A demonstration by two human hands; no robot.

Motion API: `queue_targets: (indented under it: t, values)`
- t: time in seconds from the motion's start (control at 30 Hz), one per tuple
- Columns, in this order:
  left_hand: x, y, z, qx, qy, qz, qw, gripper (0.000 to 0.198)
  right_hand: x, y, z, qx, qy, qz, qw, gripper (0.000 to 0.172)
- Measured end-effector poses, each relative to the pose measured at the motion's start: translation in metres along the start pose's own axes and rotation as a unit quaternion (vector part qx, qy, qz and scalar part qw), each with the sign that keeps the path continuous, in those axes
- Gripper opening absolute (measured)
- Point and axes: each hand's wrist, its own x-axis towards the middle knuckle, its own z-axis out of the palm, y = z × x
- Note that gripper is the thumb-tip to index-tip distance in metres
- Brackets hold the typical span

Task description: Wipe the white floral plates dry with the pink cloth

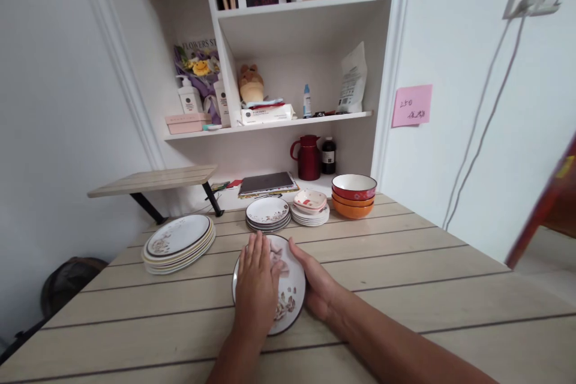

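Note:
My right hand (320, 288) grips the right edge of a round white plate (294, 279) with a dark rim and a brown floral print, thumb over the rim and fingers underneath. The plate is tilted slightly above the tabletop. My left hand (256, 282) lies over the plate's left half, its fingers together and extended, its thumb on a pale pink cloth (282, 252). The cloth is pressed against the plate's face, and part of it is hidden under the palm. Just behind stands a stack of small dark-rimmed plates (268, 211).
Larger plates (180, 237) are stacked at the left, near a raised wooden stand (155, 180). Small white dishes (310, 213) and a stack of red and orange bowls (354, 198) stand at the back right. Behind them are a laptop (266, 183) and a red jug (308, 159).

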Motion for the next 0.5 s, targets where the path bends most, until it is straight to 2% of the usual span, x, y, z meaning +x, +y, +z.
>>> queue_targets:
  t: [0.17, 0.3, 0.4, 0.5]
  values:
    - [-0.004, 0.016, -0.002, -0.077, -0.061, 0.097, 0.990, 0.057, 0.004, -0.005, -0.006, 0.032, 0.014, -0.007, 0.999, 0.051]
    - [-0.012, 0.031, -0.002, -0.124, -0.119, 0.180, 0.969, 0.060, 0.008, -0.019, -0.020, 0.047, 0.016, 0.048, 0.998, 0.064]
    - [-0.014, 0.033, 0.000, -0.126, -0.147, 0.191, 0.962, 0.058, 0.008, -0.034, -0.028, 0.071, 0.031, 0.016, 0.997, 0.065]
    - [-0.011, 0.024, -0.001, -0.106, -0.146, 0.155, 0.971, 0.051, 0.006, -0.046, -0.032, 0.091, 0.052, -0.047, 0.993, 0.061]
